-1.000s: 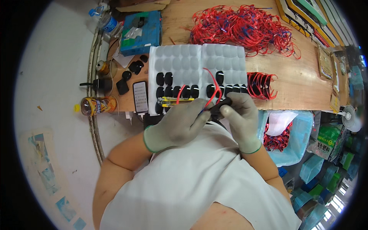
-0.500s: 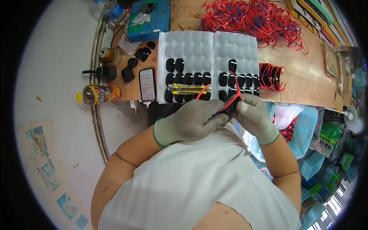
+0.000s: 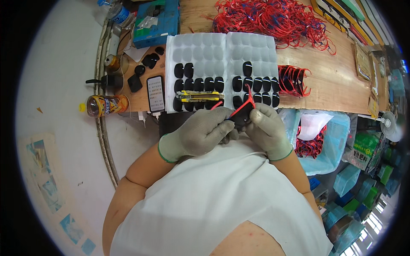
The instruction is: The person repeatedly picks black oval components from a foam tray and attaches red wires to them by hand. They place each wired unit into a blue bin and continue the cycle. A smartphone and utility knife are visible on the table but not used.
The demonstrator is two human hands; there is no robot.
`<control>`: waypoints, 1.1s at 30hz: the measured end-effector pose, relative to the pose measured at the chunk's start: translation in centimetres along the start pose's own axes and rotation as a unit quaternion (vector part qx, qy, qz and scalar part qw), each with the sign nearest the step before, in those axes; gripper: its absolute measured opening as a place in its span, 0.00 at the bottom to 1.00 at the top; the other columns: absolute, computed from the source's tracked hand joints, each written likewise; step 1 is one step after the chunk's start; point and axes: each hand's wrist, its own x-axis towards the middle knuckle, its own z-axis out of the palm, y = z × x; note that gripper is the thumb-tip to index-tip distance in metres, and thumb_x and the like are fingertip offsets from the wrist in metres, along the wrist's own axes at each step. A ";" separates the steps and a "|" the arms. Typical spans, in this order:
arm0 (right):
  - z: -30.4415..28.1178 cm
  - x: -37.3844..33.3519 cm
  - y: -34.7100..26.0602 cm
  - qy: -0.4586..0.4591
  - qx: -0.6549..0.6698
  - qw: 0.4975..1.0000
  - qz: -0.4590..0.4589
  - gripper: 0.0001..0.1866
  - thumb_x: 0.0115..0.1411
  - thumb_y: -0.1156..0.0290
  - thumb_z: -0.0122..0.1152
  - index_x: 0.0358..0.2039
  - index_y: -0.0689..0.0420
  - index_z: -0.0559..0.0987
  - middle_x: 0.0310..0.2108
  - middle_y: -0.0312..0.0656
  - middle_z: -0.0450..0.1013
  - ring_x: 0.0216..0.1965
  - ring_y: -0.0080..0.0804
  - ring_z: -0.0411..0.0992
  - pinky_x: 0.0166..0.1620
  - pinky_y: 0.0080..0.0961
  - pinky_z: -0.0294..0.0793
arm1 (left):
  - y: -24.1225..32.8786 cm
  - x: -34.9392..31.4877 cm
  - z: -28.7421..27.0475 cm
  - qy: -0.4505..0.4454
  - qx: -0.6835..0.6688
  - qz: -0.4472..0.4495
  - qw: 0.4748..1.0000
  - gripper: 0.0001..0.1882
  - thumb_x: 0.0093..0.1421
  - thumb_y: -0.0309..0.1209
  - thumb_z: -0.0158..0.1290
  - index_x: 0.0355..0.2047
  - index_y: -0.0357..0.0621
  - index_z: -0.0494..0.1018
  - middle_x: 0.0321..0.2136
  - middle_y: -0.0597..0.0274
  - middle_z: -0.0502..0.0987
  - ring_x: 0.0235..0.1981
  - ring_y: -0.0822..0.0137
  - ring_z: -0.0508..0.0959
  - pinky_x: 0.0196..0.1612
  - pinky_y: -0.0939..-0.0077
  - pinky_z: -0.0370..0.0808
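My gloved left hand (image 3: 200, 131) and gloved right hand (image 3: 269, 130) hold a pair of red-framed sunglasses (image 3: 242, 114) between them, just in front of the table edge. A dark lens faces up, and one red temple points away from me. The left fingers close around one side while the right thumb and fingers pinch the other; some fingertips are hidden. Beyond my hands lies a white moulded lens tray (image 3: 197, 41) with rows of black lenses (image 3: 247, 68) in its lower pockets. A yellow utility knife (image 3: 200, 97) rests across the lenses on the left.
Several red sunglasses (image 3: 294, 81) stand in a row right of the tray, below a tangled pile of red frames (image 3: 273, 21). Left are a phone (image 3: 156, 94), loose black lenses (image 3: 150, 60), a blue box (image 3: 156, 24) and a drink bottle (image 3: 106, 105). A light-blue bin (image 3: 337, 143) stands lower right.
The view has shifted, so the table and hands appear farther left. The sunglasses have turned, showing more of a dark lens. Both hands still grip them.
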 end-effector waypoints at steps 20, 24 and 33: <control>4.0 0.4 -0.5 0.085 -0.211 0.973 -0.040 0.10 0.64 0.72 0.63 0.41 0.65 0.79 0.34 0.39 0.78 0.34 0.22 0.74 0.39 0.21 0.75 | -0.2 -1.1 -0.2 0.101 0.087 0.078 0.988 0.12 0.68 0.26 0.45 0.48 0.31 0.67 0.24 0.53 0.78 0.23 0.62 0.81 0.29 0.70 0.76; 4.6 0.9 -0.1 0.059 -0.201 0.978 -0.002 0.10 0.64 0.71 0.62 0.40 0.65 0.80 0.34 0.38 0.78 0.33 0.22 0.75 0.40 0.21 0.76 | 0.5 -2.0 -0.3 0.122 0.153 0.067 0.978 0.17 0.66 0.26 0.48 0.53 0.29 0.65 0.25 0.51 0.79 0.24 0.57 0.82 0.29 0.67 0.78; 6.2 0.5 0.0 0.010 -0.177 0.984 -0.006 0.15 0.64 0.67 0.60 0.43 0.67 0.79 0.36 0.40 0.78 0.35 0.23 0.76 0.41 0.24 0.79 | 1.1 -2.9 -0.6 0.157 0.243 0.190 0.938 0.18 0.61 0.23 0.53 0.49 0.27 0.66 0.17 0.53 0.74 0.14 0.53 0.77 0.18 0.63 0.73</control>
